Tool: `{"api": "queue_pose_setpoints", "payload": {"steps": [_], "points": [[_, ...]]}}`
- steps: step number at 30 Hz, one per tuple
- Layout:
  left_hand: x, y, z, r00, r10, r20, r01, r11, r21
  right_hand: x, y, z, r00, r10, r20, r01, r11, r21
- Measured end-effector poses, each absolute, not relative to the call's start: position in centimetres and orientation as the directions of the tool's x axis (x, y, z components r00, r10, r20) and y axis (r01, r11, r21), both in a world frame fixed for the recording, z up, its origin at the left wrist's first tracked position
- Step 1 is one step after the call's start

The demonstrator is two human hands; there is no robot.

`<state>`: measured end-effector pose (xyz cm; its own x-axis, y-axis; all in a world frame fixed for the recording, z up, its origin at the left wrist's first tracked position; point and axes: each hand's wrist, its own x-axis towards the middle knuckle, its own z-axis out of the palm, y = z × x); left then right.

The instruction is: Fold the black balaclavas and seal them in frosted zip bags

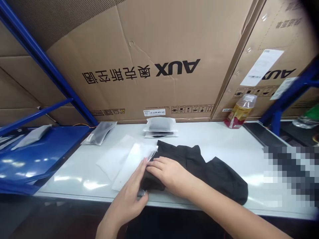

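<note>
A black cloth garment [184, 156], its exact kind unclear, lies spread on the white table, its left end at the mouth of a frosted plastic zip bag [131, 162]. At the near edge of that mouth, my left hand [129, 196] grips the bag, with thumb and fingers on either side of the opening. My right hand [171, 174] rests on the garment's left end, fingers together and pressed into the cloth beside the left fingertips. How far the cloth reaches inside the bag is hidden by my hands. Another flat frosted bag lies partly under the first.
Filled zip bags [160, 125] are stacked at the back, and another filled bag [99, 132] lies at back left. A drink bottle [240, 111] stands at back right. Large cardboard boxes [139, 39] wall off the rear. Blue shelf posts [57, 76] flank the table [74, 172].
</note>
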<state>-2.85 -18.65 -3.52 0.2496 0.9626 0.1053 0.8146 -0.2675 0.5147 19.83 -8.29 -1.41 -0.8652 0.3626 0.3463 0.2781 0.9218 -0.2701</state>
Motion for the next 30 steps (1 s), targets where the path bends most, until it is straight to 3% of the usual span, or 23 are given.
{"api": "queue_pose_setpoints", "payload": {"steps": [5, 8, 10, 13, 16, 19, 23, 26, 30], "points": [[-1.2, -19.2, -4.0, 0.271, 0.954, 0.128, 0.814, -0.298, 0.499, 23.0, -6.1, -3.7, -0.916, 0.179, 0.359, 0.14, 0.981, -0.132], [0.3, -19.3, -4.2, 0.216, 0.961, 0.175, 0.837, -0.274, 0.474, 23.7, -5.0, -3.1, -0.939, 0.141, 0.313, 0.117, 0.989, -0.093], [0.8, -19.2, -4.4, 0.158, 0.967, 0.2, 0.845, -0.237, 0.479, 23.0, -5.3, -2.3, -0.937, 0.184, 0.297, 0.159, 0.982, -0.106], [0.8, -19.1, -4.8, 0.097, 0.97, 0.225, 0.837, -0.201, 0.509, 20.9, -6.9, -1.7, -0.883, 0.369, 0.289, 0.326, 0.927, -0.188], [0.1, -19.1, -5.0, 0.133, 0.941, 0.312, 0.833, -0.277, 0.479, 19.3, -8.2, -1.7, -0.82, 0.502, 0.275, 0.453, 0.863, -0.224], [-0.5, -19.3, -4.9, 0.219, 0.87, 0.441, 0.857, -0.388, 0.339, 19.0, -8.3, -1.7, -0.807, 0.526, 0.269, 0.474, 0.848, -0.235], [-0.6, -19.1, -4.3, 0.235, 0.816, 0.529, 0.938, -0.333, 0.097, 19.6, -7.4, -1.1, -0.77, 0.575, 0.275, 0.521, 0.816, -0.25], [-0.4, -18.7, -3.8, 0.215, 0.804, 0.554, 0.947, -0.311, 0.084, 19.4, -7.3, -1.1, -0.736, 0.61, 0.294, 0.562, 0.792, -0.238], [-0.4, -18.3, -3.7, 0.226, 0.81, 0.542, 0.91, -0.374, 0.179, 18.3, -8.4, -2.4, -0.738, 0.581, 0.343, 0.557, 0.812, -0.177]]}}
